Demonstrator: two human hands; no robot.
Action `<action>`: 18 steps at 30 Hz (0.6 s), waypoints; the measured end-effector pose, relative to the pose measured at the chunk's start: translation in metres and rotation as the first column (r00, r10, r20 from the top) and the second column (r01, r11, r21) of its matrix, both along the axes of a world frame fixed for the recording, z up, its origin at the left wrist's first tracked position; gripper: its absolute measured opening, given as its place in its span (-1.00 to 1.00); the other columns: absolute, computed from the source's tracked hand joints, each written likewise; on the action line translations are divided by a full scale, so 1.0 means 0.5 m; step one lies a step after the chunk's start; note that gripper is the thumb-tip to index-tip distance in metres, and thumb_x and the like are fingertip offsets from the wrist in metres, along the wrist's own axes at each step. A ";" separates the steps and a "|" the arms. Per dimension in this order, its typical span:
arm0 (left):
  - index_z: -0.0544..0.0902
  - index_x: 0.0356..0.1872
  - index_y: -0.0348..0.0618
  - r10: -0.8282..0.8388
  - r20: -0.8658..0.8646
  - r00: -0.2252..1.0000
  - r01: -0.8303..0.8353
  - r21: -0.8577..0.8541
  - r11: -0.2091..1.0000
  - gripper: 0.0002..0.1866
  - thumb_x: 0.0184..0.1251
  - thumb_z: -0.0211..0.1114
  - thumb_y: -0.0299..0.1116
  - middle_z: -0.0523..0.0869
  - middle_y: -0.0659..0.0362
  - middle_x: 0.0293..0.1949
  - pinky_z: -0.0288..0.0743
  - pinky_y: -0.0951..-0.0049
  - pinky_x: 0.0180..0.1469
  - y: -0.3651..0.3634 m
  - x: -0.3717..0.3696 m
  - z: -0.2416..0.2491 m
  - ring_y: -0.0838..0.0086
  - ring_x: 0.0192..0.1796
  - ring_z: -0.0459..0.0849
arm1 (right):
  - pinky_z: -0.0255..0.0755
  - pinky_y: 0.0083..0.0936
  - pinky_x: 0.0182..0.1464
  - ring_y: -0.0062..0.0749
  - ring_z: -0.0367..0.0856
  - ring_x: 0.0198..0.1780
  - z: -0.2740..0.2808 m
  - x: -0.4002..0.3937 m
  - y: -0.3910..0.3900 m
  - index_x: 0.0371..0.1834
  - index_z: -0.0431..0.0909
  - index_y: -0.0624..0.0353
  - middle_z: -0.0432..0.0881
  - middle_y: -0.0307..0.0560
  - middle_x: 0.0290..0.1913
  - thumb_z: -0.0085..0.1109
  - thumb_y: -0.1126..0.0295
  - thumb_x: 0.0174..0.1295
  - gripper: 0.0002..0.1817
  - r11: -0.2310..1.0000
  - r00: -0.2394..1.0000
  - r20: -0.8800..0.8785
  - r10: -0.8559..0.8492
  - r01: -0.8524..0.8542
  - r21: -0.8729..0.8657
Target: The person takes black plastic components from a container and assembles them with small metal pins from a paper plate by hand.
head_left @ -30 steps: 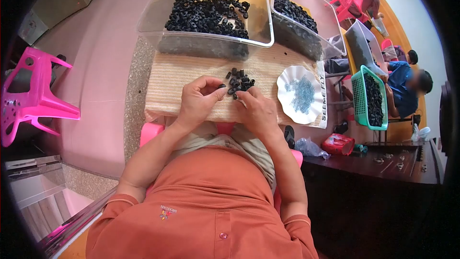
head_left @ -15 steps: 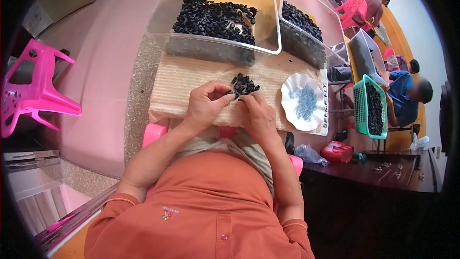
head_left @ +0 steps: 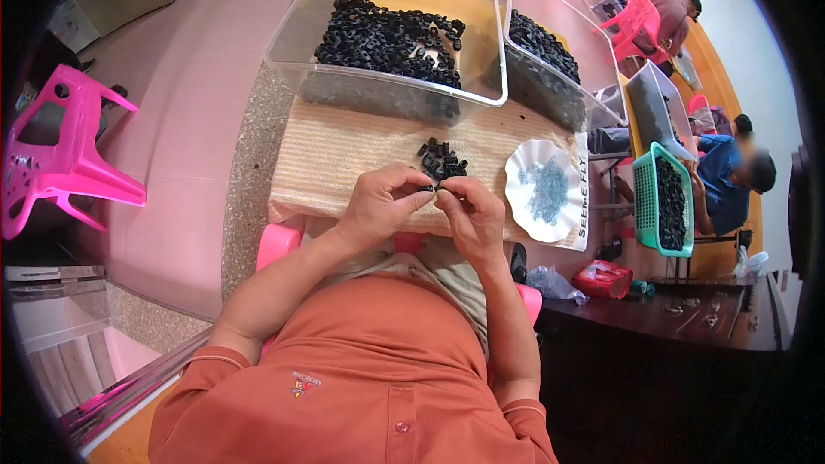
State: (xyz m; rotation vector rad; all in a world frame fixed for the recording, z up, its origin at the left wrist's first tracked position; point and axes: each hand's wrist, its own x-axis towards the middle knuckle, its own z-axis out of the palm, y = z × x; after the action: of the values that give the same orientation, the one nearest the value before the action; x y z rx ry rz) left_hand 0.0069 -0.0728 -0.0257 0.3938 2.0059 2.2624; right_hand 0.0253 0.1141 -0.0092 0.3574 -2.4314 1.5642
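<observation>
My left hand (head_left: pixel 384 204) pinches a small black plastic part (head_left: pixel 430 188) between thumb and index finger, mostly hidden by the fingertips. Close against it, my right hand (head_left: pixel 473 213) is closed in a pinch too; what its fingertips hold is too small to make out. Just beyond both hands, a small heap of black plastic parts (head_left: pixel 442 161) lies on the striped cloth (head_left: pixel 344 142). To the right of my right hand sits a white scalloped plate (head_left: pixel 522 216) with a pile of tiny bluish pieces (head_left: pixel 548 192) on it.
Two clear plastic bins (head_left: pixel 387 90) (head_left: pixel 593 90) of black parts stand at the table's far side. At right, a green basket (head_left: pixel 646 206) holds more, near a person in a blue shirt (head_left: pixel 722 180). A pink stool (head_left: pixel 82 150) stands at left.
My hands have drawn slightly back from the heap, and their fingertips have come together. My right hand has lifted from beside the heap into a pinch near the left.
</observation>
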 end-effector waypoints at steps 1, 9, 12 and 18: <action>0.76 -0.13 -0.28 0.004 -0.004 1.000 -0.004 0.019 1.000 -0.84 0.28 0.46 -0.53 0.77 0.16 -0.22 0.61 0.54 -0.12 0.003 0.000 -0.001 0.57 -0.18 0.73 | 0.52 -0.51 -0.26 -0.37 0.67 -0.30 0.008 0.004 0.001 -0.15 0.65 0.30 0.69 0.01 -0.24 0.35 0.56 0.27 -0.87 1.000 1.000 0.010 -0.002 0.002 0.021; 0.76 -0.15 -0.25 0.040 -0.347 0.937 -0.096 -0.147 0.984 -0.81 0.21 0.46 -0.51 0.77 0.05 -0.24 0.62 0.35 -0.08 0.008 -0.004 -0.039 0.30 -0.15 0.77 | 0.47 -0.49 -0.19 -0.38 0.60 -0.28 0.016 0.008 0.002 -0.21 0.64 0.29 0.63 -0.06 -0.31 0.30 0.60 0.25 -0.91 0.994 1.000 -0.001 0.018 -0.018 0.107; 0.75 -0.15 -0.25 0.023 -0.318 0.948 -0.083 -0.174 0.981 -0.80 0.20 0.47 -0.48 0.77 0.02 -0.25 0.61 0.35 -0.11 0.002 0.000 -0.031 0.26 -0.17 0.78 | 0.43 -0.51 -0.24 -0.41 0.57 -0.31 0.010 0.007 -0.001 -0.23 0.62 0.29 0.61 -0.08 -0.34 0.29 0.64 0.23 -0.91 0.995 0.998 -0.048 0.039 -0.034 0.099; 0.74 -0.16 -0.26 0.025 -0.352 0.936 -0.100 -0.197 0.975 -0.78 0.19 0.48 -0.43 0.76 0.00 -0.28 0.60 0.31 -0.14 0.007 0.001 -0.030 0.23 -0.19 0.78 | 0.46 -0.53 -0.20 -0.48 0.60 -0.27 0.008 0.012 -0.004 -0.23 0.63 0.27 0.64 -0.14 -0.33 0.29 0.66 0.23 -0.90 0.989 0.992 -0.118 0.049 -0.031 0.146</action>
State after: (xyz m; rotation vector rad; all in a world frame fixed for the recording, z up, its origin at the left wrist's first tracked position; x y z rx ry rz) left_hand 0.0072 -0.0694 -0.0406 0.7663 2.4322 2.0996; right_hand 0.0314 0.1123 -0.0054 0.5148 -2.4628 1.3435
